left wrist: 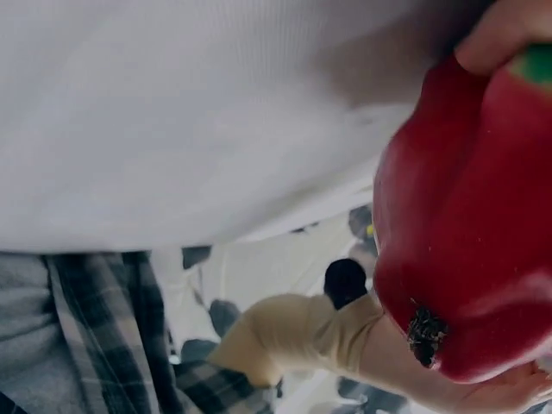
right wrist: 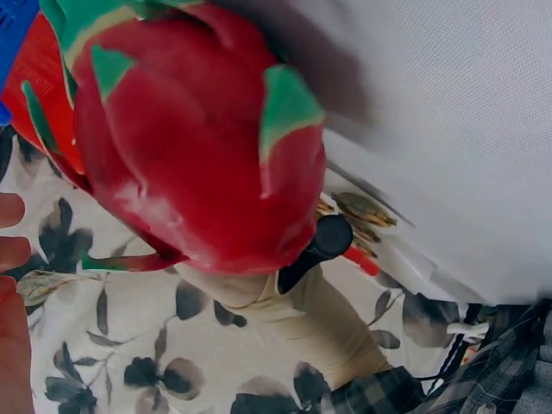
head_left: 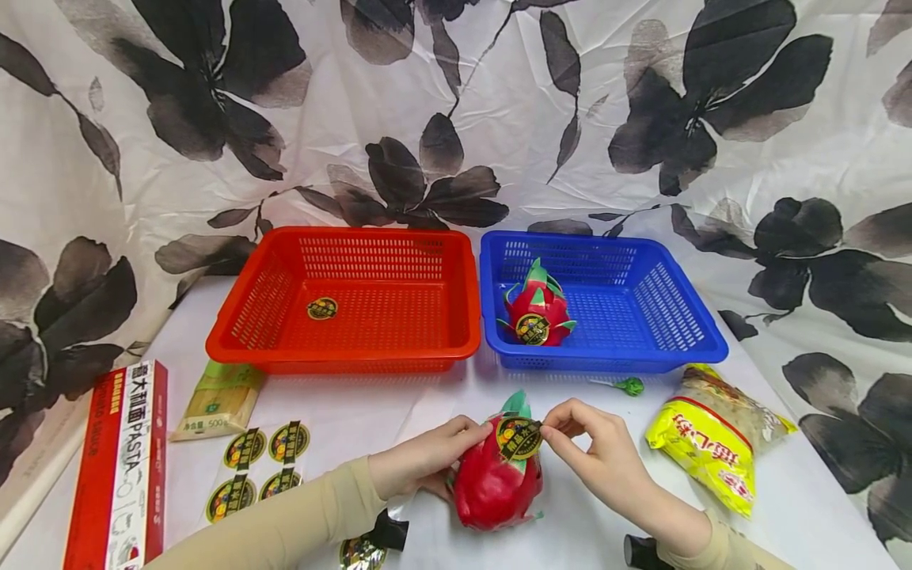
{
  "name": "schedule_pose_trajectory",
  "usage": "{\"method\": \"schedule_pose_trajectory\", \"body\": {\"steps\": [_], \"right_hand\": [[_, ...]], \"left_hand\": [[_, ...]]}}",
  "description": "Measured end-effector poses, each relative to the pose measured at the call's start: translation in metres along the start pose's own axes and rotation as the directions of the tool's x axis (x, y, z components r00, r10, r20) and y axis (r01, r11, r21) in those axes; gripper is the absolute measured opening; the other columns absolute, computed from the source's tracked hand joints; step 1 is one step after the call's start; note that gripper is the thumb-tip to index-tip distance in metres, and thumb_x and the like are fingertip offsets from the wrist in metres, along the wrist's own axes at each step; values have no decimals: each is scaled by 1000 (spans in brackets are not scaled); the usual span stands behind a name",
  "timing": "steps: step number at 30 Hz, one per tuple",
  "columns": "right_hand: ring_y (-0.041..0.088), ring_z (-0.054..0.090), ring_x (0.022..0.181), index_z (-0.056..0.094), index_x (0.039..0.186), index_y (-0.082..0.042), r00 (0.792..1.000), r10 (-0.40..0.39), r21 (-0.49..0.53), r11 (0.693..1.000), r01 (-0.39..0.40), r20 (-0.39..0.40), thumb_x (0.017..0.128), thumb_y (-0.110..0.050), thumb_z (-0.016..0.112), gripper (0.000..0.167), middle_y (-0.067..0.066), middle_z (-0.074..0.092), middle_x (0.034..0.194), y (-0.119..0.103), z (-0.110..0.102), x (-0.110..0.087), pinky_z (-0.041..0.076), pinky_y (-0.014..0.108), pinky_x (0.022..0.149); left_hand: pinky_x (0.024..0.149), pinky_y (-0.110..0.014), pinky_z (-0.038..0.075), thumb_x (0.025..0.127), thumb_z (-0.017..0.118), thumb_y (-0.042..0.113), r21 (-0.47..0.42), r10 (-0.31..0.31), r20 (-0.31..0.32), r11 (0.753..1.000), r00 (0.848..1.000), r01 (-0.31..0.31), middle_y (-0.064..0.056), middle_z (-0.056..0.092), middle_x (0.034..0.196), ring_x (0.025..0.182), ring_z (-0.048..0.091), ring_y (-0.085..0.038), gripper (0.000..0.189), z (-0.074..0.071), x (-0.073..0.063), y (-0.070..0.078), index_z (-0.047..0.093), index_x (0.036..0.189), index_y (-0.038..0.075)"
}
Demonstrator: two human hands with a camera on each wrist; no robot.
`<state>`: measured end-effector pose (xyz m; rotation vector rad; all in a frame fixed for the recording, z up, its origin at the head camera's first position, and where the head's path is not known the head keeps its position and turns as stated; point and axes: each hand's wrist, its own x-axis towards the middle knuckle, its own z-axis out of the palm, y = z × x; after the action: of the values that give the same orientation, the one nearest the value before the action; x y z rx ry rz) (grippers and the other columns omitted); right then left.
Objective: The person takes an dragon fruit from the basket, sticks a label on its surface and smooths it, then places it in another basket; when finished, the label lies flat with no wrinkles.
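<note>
A red dragon fruit [head_left: 492, 492] with green leaf tips is held by my left hand [head_left: 436, 455], thumb on its upper left side. On its upper part lies a round black-and-gold sticker [head_left: 518, 437]. The thumb and forefinger of my right hand [head_left: 597, 445] pinch the sticker's right edge. From the left wrist the fruit [left wrist: 479, 216] shows its dark stem end, and fingers press its side. In the right wrist view the fruit [right wrist: 194, 155] fills the upper left, with part of my right hand [right wrist: 12, 319] at the left edge; the sticker is hidden there.
Behind stand a red basket [head_left: 342, 367] with one sticker inside and a blue basket [head_left: 613, 362] holding another stickered dragon fruit [head_left: 539, 305]. Left lie a pasta box [head_left: 117, 467], a noodle pack [head_left: 217, 400] and a sticker sheet [head_left: 267, 463]. Right are a yellow snack bag [head_left: 712, 439] and a green lollipop [head_left: 630, 386].
</note>
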<state>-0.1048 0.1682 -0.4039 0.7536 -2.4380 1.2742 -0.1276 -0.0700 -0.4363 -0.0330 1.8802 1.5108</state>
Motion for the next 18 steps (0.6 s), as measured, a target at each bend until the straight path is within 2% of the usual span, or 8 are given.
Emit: {"method": "schedule_pose_trajectory", "body": {"steps": [3,6,10,13,16,18], "right_hand": [[-2,63,75,71,93,-10,1000,-2,-3,1000,2,-2,89,9,73,19,1,74,81,-2,0,1,55,22,67],[-2,64,75,71,93,-11,1000,-3,-4,1000,3,-4,89,8,73,19,0,75,82,-3,0,1,55,22,67],[-2,64,75,71,93,-10,1000,-16,-4,1000,16,-9,89,9,73,20,1,75,83,-3,-1,2,55,22,67],[-2,64,75,71,94,-10,1000,-13,-5,1000,13,-12,89,9,73,20,1,75,83,-3,-2,2,54,22,67],[-2,64,76,71,93,-10,1000,2,-6,1000,-2,-9,89,8,73,19,1,75,83,-3,-2,2,54,22,68],[-2,64,76,71,93,-10,1000,10,-9,1000,-10,-6,90,8,73,18,1,75,83,-3,-2,2,55,22,68]], "left_hand": [[81,-57,66,106,55,38,-23,-15,0,1000,1000,15,-23,60,116,95,65,-32,38,5,-1,3,44,126,8],[82,-57,66,100,57,33,-34,-34,-27,999,999,33,-23,58,114,92,63,-34,47,12,-1,5,38,133,7],[76,-52,67,96,58,34,-36,-66,-72,997,995,64,-21,57,98,79,62,-31,63,17,1,5,30,143,2],[78,-54,67,96,58,35,-52,-82,-73,996,994,78,-18,55,94,80,61,-30,58,18,1,4,36,134,-3],[83,-60,64,98,56,35,-68,-91,-39,994,995,88,-19,56,98,87,63,-31,44,18,0,4,44,119,-2],[83,-60,65,99,55,34,-64,-87,-17,994,996,86,-18,61,95,85,64,-29,39,18,-1,4,49,113,-1]]}}
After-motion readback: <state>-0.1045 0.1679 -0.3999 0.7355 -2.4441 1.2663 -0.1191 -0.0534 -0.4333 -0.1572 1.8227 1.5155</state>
